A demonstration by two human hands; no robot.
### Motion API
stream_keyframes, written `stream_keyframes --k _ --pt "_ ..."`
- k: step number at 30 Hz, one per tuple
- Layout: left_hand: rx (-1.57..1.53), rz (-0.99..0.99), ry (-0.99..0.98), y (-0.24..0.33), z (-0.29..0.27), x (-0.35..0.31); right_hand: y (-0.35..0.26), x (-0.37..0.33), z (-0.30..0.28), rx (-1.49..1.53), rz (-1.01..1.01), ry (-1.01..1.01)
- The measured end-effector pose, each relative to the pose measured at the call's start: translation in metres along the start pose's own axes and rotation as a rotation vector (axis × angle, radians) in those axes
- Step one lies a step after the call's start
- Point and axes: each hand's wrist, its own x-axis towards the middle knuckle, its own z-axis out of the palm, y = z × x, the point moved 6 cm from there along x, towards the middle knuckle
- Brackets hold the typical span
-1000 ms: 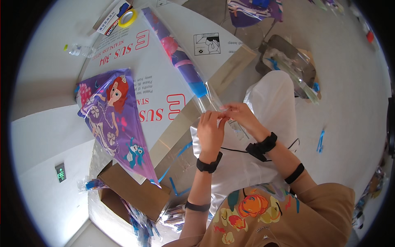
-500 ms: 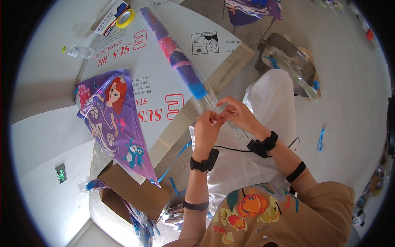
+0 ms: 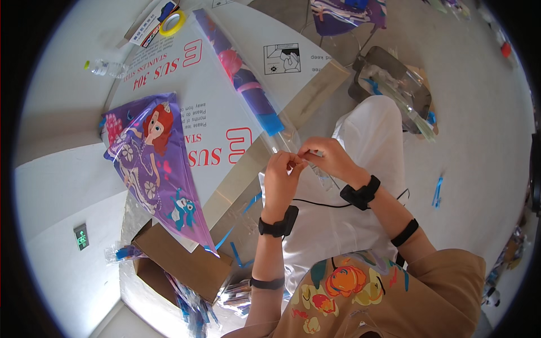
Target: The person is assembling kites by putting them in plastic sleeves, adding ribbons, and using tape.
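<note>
A long clear plastic sleeve [image 3: 289, 137] runs diagonally over the table edge towards my lap. Inside its upper part lies a rolled purple printed sheet [image 3: 256, 98] with a blue end. Near the sleeve's lower end, my left hand [image 3: 282, 177] is closed in a pinch on the clear plastic. Right beside it, my right hand [image 3: 332, 159] also pinches, the fingertips of both hands almost touching. The bit of plastic between the fingertips is mostly hidden. To the left lies a purple triangular kite-like piece [image 3: 155, 163] with a cartoon princess on it.
The table [image 3: 225, 186] carries a roll of yellow tape [image 3: 172, 23], a small box [image 3: 151, 25] and a plastic bottle [image 3: 104, 69]. A cardboard box [image 3: 183, 262] with packed sleeves stands lower left. At right are a dark bin [image 3: 383, 59] and blue strips [image 3: 437, 191] on the floor.
My right hand has turned slightly, its fingers curling in closer to my left fingertips. The sleeve and my left hand have barely moved.
</note>
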Motion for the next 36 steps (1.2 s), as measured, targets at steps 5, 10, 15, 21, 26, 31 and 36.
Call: stream_keyframes --k 5,10,15,21,26,31,36 --pt "-0.155 -0.016 -0.099 0.007 -0.01 -0.005 -0.003 0.0 0.003 0.062 -0.023 0.057" --pt "-0.243 -0.12 -0.296 -0.01 -0.045 -0.051 -0.002 0.006 -0.013 0.022 0.057 0.193" --pt "-0.405 -0.572 -0.225 -0.074 -0.131 -0.13 -0.007 0.004 -0.022 0.099 0.018 0.149" --pt "0.608 -0.435 0.174 -0.071 -0.131 -0.116 -0.035 -0.003 -0.011 -0.11 -0.247 0.056" --pt "0.195 0.22 0.183 -0.013 -0.047 -0.049 -0.056 -0.008 -0.016 -0.036 -0.279 0.086" --pt "0.13 0.519 0.262 0.016 -0.038 -0.036 -0.064 -0.011 -0.026 0.032 -0.245 0.045" --pt "-0.094 0.545 0.279 0.028 -0.043 -0.044 -0.072 -0.02 -0.037 0.038 -0.297 0.022"
